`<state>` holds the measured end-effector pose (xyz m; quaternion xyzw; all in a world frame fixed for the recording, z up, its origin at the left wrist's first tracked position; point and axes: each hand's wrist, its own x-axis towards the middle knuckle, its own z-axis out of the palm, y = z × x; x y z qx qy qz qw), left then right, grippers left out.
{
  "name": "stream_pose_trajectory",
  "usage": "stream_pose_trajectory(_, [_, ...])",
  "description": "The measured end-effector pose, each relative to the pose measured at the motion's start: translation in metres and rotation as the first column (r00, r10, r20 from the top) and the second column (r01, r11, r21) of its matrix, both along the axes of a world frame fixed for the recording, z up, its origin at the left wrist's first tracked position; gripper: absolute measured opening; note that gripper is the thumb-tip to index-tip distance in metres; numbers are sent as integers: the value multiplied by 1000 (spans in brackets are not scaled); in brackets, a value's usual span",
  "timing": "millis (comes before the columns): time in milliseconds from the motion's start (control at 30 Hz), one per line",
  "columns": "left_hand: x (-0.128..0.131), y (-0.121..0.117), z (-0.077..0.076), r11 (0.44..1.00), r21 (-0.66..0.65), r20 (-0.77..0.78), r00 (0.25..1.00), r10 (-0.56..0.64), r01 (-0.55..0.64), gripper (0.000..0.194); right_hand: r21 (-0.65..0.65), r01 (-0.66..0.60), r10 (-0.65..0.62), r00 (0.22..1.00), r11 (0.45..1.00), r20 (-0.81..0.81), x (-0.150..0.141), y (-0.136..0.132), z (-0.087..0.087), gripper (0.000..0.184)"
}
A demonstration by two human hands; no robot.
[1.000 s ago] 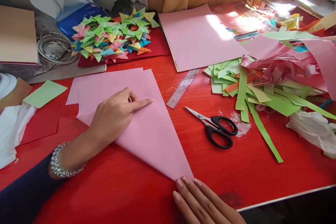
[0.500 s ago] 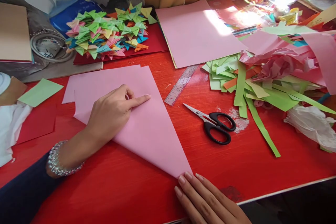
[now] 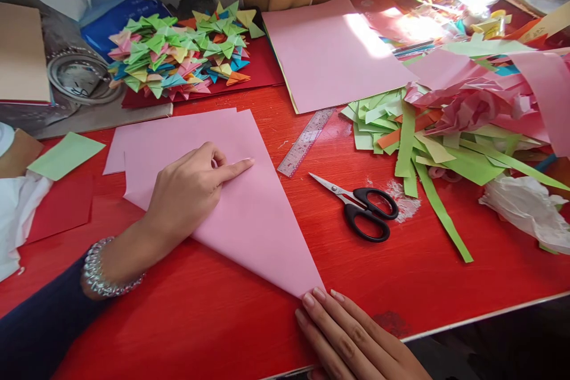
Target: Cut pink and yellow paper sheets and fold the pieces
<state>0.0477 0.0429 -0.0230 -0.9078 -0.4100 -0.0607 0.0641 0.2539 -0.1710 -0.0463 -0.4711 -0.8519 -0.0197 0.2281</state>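
Note:
A pink sheet of paper (image 3: 262, 214), folded over diagonally, lies on the red table with its sharp corner toward me. My left hand (image 3: 191, 190) presses on it, index finger stretched along the surface near the slanting right edge and the other fingers partly curled. Flat on the lower corner rest the fingertips of my right hand (image 3: 347, 332), its fingers straight and close together. Under the folded sheet, another pink layer (image 3: 116, 151) shows at the left. Scissors (image 3: 356, 205) with black handles lie to the right, beside a clear ruler (image 3: 306, 142).
Folded paper pieces (image 3: 178, 53) in several colours are heaped at the back left. A pink paper stack (image 3: 329, 65) lies behind the ruler. Green strips (image 3: 405, 142) and crumpled pink paper (image 3: 476, 101) pile up at right. A pale green slip (image 3: 66, 156) sits at left.
The whole view has shifted slightly, so everything appears a little higher and further left. Both hands stay in place on the pink paper, with no visible change in the fold.

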Motion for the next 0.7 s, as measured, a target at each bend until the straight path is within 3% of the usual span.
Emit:
stream_pose_trajectory(300, [1, -6, -6, 991, 134, -18, 1000, -19, 21, 43, 4, -26, 25, 996, 1000, 90, 1, 0, 2, 33])
stream_pose_trajectory(700, [2, -11, -9, 978, 199, -44, 997, -57, 64, 39, 15, -39, 37, 994, 999, 106, 1, 2, 10, 30])
